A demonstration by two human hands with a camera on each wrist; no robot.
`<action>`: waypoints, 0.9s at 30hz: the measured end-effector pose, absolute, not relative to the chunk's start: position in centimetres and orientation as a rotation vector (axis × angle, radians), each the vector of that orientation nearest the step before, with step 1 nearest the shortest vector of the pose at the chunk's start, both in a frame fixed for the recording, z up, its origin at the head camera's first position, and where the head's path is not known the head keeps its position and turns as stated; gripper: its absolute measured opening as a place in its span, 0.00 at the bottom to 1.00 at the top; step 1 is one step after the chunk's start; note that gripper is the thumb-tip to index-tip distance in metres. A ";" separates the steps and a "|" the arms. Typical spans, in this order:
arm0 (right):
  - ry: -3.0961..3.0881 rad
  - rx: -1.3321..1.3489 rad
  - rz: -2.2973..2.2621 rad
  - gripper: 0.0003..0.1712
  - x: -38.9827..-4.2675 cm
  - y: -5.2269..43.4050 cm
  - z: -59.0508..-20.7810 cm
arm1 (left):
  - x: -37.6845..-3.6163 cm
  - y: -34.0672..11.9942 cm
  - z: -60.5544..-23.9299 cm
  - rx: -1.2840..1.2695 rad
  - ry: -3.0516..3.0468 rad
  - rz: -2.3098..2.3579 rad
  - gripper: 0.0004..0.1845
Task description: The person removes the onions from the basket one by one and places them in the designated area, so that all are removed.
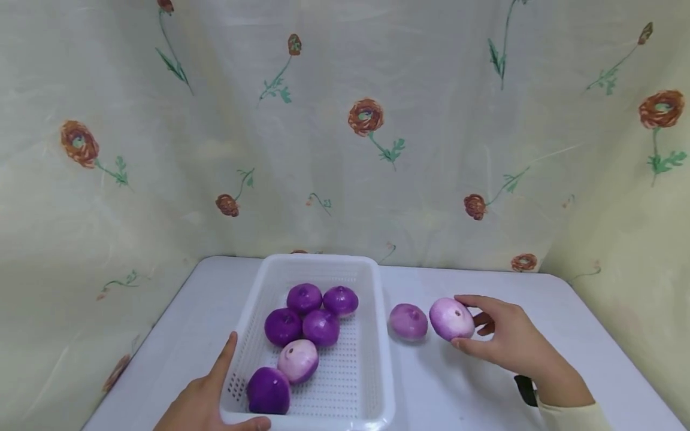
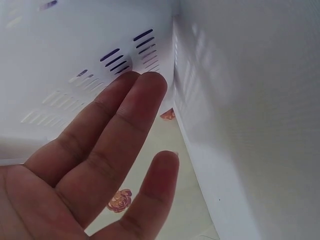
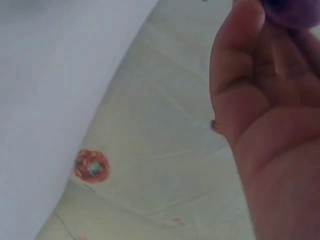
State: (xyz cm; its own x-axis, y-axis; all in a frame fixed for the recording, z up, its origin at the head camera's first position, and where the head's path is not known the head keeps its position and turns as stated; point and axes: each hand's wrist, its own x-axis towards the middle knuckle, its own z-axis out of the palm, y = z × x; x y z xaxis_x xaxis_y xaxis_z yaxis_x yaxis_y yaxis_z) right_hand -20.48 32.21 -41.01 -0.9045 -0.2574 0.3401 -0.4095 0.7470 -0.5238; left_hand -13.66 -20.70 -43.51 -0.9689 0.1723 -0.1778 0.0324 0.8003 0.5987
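In the head view my right hand (image 1: 501, 335) pinches a pale purple-and-white onion (image 1: 451, 319) between thumb and fingers, its round root spot facing the camera. The right wrist view catches just the underside of this onion (image 3: 295, 12) at the top corner. Left of it, a second purple onion (image 1: 408, 322) lies on the table. My left hand (image 1: 202, 389) is at the near left corner of a white plastic basket (image 1: 384, 359), index finger along the side and thumb by the front rim. Its fingers look nearly straight beside the slotted wall (image 2: 65, 60) in the left wrist view.
Inside the basket sit several onions: dark purple ones, such as one at the near left (image 1: 268, 390), and a whitish one (image 1: 298, 361) beside it. The white table (image 1: 539, 311) ends at a flower-patterned curtain (image 1: 426, 143) behind and at both sides.
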 end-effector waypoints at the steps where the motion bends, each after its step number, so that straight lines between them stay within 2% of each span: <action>1: -2.718 0.482 0.872 0.44 -20.8 32.2 -41.4 | -13.7 -20.7 -43.5 0.156 2.766 0.909 0.78; 9: -2.768 0.330 0.681 0.45 -22.1 31.9 -43.3 | -13.6 -20.6 -43.3 0.138 2.739 0.953 0.77; 16: -2.832 0.324 0.679 0.45 -22.4 31.9 -44.7 | -13.5 -20.8 -43.2 0.199 2.772 0.945 0.76; 27: -2.831 0.324 0.692 0.49 -22.4 31.9 -45.2 | -13.4 -20.5 -43.1 0.141 2.737 0.961 0.76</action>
State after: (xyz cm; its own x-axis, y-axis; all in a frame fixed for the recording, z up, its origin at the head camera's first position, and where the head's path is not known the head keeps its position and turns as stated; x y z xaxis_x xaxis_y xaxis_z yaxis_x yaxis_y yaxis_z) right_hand -22.41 31.90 -45.19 -0.9541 -0.1622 0.2519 -0.2601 0.8657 -0.4276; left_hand -13.39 -20.53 -43.09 -0.9673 0.1683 -0.1897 0.0127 0.7794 0.6264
